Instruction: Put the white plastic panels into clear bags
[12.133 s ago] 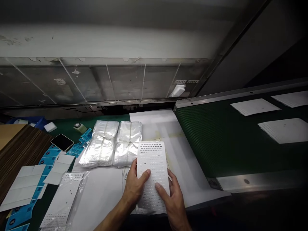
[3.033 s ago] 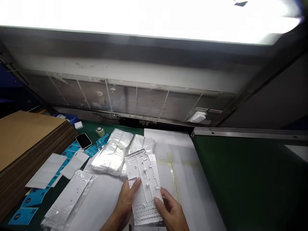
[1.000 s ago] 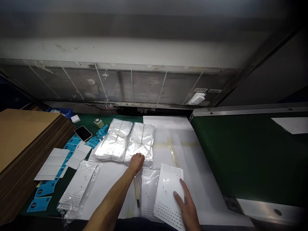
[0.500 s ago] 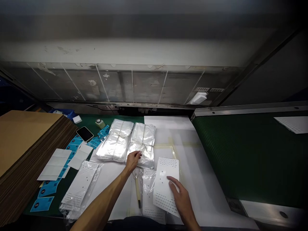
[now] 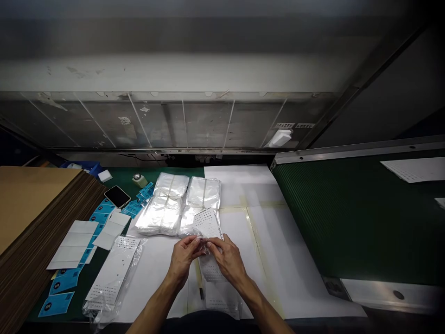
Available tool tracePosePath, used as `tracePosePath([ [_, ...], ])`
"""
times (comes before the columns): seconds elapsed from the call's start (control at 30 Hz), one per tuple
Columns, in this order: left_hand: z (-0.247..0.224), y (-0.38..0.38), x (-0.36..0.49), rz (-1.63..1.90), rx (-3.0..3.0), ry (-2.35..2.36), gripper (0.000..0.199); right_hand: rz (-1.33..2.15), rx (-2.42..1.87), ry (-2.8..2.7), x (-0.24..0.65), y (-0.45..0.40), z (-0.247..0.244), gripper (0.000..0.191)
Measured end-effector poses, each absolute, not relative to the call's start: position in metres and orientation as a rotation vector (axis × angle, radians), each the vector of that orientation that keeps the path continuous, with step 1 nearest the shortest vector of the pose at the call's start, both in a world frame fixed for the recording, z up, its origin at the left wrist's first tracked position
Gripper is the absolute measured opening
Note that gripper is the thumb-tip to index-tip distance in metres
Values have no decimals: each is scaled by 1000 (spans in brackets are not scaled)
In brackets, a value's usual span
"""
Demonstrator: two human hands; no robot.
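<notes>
My left hand (image 5: 184,257) pinches the edge of a clear plastic bag at the near end of the right bag bundle (image 5: 204,195). Beside it, fingertips almost meeting, my right hand (image 5: 227,260) is closed on a white slotted sheet (image 5: 208,223), which tilts up over that bundle. Whether the sheet's edge is inside the bag is hidden by my fingers. A second tied bundle of clear bags (image 5: 163,204) lies to the left. Below my hands rests a bagged slotted sheet (image 5: 219,294), next to a pen-like tool with a dark tip (image 5: 199,278).
On the left lie bagged slotted sheets (image 5: 113,273), folded white papers (image 5: 73,246), blue labels (image 5: 56,304), a phone (image 5: 117,196) and a small jar (image 5: 139,180). Cardboard (image 5: 45,222) is stacked at far left. A green conveyor belt (image 5: 351,222) runs on the right, carrying white sheets (image 5: 417,170).
My right hand has lifted the white sheet and brought it left and forward to my left hand. My left hand has pulled up a bag edge. On the belt, sheets have moved further into view.
</notes>
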State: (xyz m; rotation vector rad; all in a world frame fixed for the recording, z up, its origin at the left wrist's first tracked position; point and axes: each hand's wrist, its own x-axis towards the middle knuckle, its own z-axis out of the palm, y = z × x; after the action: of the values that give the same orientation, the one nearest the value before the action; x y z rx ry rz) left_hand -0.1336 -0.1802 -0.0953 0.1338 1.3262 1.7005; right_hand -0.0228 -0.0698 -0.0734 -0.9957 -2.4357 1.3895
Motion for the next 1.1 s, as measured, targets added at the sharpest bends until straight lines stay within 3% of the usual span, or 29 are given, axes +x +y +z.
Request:
tracePosePath([
  [0.23, -82, -204, -133, 1659, 79, 1185, 26, 1350, -1154, -2392, -18, -55, -82, 30],
  [0.5, -91, -189, -141, 1489, 282, 1651, 49, 1579, -1264, -1945, 24, -24, -55, 47],
  [0.6, -91, -175, -140, 1472, 303, 1639, 56, 2012, -1223, -1535, 51, -44, -42, 39],
  [0.7, -85, -166, -140, 1477, 369, 1561, 42, 2646, -1003, -971, 61, -76, -44, 30],
  [0.77, -80, -166, -142, 1469, 388, 1518, 40, 2807, -908, -810, 58, -93, -54, 28],
  [1.1, -79, -189, -126, 1544, 241, 1475, 58, 2628, -1316, -834, 53, -97, -82, 52],
])
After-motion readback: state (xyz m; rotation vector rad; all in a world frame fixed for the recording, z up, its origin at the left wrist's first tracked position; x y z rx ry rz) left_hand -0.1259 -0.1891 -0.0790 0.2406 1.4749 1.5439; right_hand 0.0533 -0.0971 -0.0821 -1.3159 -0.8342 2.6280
